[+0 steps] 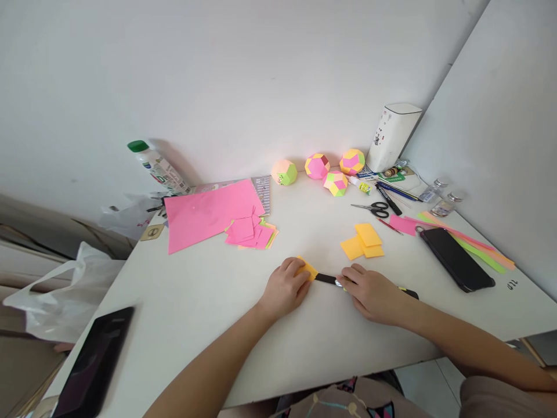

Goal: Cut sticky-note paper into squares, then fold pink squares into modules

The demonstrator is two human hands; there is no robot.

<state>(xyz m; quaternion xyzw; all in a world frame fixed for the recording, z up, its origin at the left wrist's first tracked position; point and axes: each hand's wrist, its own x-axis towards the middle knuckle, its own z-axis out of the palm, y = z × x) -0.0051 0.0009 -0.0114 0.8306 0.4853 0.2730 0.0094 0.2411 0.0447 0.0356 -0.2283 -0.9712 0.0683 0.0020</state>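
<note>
My left hand (285, 287) presses a folded orange paper piece (310, 270) to the white table, its fingers closed over it. In my right hand (372, 293) is a utility knife (325, 279), its dark blade pointing left and its tip at the paper's edge. Whether the blade lies inside the fold I cannot tell. The knife's yellow-and-black end sticks out behind my right hand. Just beyond that hand lie several orange paper pieces (369, 235). Farther left is a pile of pink square papers (243, 230), with green and orange ones under it.
Several colourful paper balls (317, 166) stand along the wall. Scissors (373, 208), pens, a glue tube (360, 185) and a black phone (455, 258) lie right. A pink sheet (204, 212) and a bottle (159, 168) are left. A dark tablet (96, 360) lies near left.
</note>
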